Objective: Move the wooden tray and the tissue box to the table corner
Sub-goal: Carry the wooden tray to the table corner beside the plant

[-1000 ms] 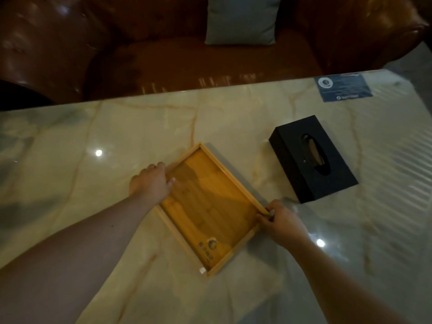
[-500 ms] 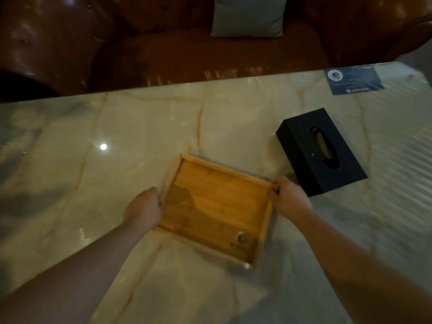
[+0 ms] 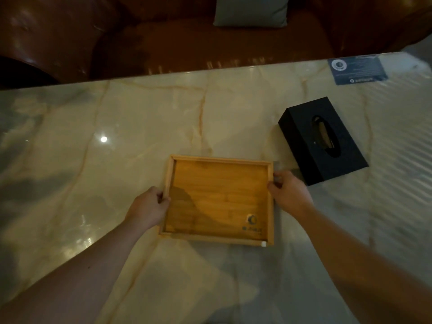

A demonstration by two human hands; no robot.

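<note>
An empty wooden tray [image 3: 219, 197] with a small logo in its near right corner lies square to me on the marble table [image 3: 117, 127]. My left hand [image 3: 148, 208] grips the tray's left rim, and my right hand [image 3: 288, 191] grips its right rim. A black tissue box [image 3: 321, 140] with an oval slot on top lies on the table to the right of and beyond the tray, just past my right hand, and is not touched.
A blue card [image 3: 357, 70] lies flat near the table's far right corner. Beyond the far edge stands a brown leather sofa [image 3: 163, 36] with a grey cushion [image 3: 251, 11]. Bright light spots reflect off the glossy tabletop.
The tray has turned from a diagonal lie to square with me. Both hands shifted with it and now hold its left and right rims.
</note>
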